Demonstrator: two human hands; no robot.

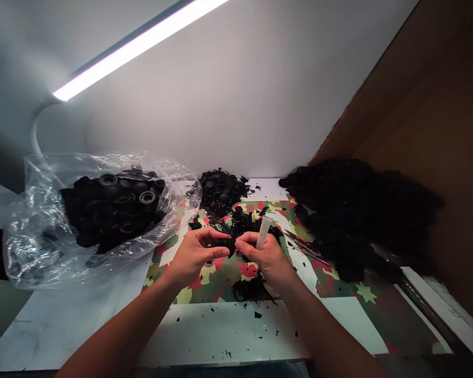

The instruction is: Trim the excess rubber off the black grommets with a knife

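Over the middle of the camouflage-patterned sheet (220, 286) my two hands come close together. My left hand (195, 254) is closed on a small black rubber part (227, 244), pinched between thumb and fingers. A white-handled tool (264, 233) sits in my right hand (268, 260), its handle slanting up past the fingers. The tool's tip, near the black part, is too small to make out. Black scraps (252, 289) lie beneath and around both hands.
A clear plastic bag (35, 252) of black ring-shaped parts (114, 210) is at left. Black pieces are heaped at the back (220, 189) and, in a larger pile (362, 205), at right. Tweezers (307, 247) lie right of my hand. A lit lamp (142, 47) hangs above; cardboard (429, 105) stands at right.
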